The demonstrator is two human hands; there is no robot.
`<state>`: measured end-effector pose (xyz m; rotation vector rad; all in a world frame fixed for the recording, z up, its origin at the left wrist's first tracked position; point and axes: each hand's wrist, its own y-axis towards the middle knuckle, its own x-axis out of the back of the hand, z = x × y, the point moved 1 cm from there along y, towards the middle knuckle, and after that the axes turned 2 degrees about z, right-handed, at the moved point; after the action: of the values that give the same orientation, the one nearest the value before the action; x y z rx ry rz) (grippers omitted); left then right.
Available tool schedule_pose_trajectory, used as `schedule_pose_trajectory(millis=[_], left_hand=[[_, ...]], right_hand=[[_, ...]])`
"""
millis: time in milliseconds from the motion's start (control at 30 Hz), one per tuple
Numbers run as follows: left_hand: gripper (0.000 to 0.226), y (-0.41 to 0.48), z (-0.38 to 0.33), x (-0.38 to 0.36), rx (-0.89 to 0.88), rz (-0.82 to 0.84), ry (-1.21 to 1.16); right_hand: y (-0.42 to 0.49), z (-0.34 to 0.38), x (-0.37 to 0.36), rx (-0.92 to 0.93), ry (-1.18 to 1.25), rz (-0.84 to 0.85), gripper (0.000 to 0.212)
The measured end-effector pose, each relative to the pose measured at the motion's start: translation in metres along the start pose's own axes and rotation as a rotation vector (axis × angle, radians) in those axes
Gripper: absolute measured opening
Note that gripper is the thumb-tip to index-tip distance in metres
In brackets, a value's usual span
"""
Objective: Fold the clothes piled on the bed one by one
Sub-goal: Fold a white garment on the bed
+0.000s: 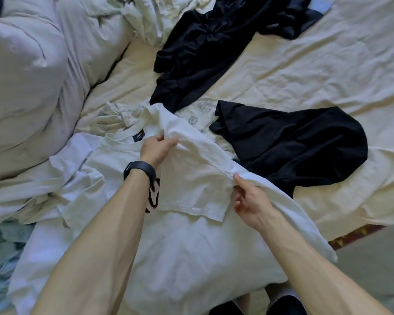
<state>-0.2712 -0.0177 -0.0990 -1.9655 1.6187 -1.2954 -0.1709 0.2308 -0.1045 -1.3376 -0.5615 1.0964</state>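
**Both hands on a white T-shirt's folded side**

A white T-shirt point(187, 242) lies spread on the cream bed sheet point(316, 71), collar away from the person. Its right side and sleeve are turned over onto the chest. The left hand point(156, 150), with a dark wristband point(139, 170), pinches the fold near the shoulder. The right hand point(248, 198) pinches the same fold lower down. Two black garments point(293, 144) point(209, 53) lie crumpled beyond the T-shirt, and a rumpled white duvet point(27, 87) is bunched at the left.
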Motion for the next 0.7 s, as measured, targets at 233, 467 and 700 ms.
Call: schedule_pose_trajectory(millis=[233, 467, 700], left_hand=[[0.014, 0.024, -0.078, -0.024, -0.159, 0.231, -0.149], [0.014, 0.054, -0.094, -0.054, -0.1, 0.236, 0.323], [0.023, 0.072, -0.102, -0.07, -0.165, 0.142, 0.023]], right_hand=[[0.002, 0.049, 0.024, 0.095, 0.282, -0.041, 0.02], [0.021, 0.049, 0.017, 0.108, 0.011, 0.007, 0.017], [0.039, 0.067, 0.016, 0.173, 0.197, -0.087, 0.017]])
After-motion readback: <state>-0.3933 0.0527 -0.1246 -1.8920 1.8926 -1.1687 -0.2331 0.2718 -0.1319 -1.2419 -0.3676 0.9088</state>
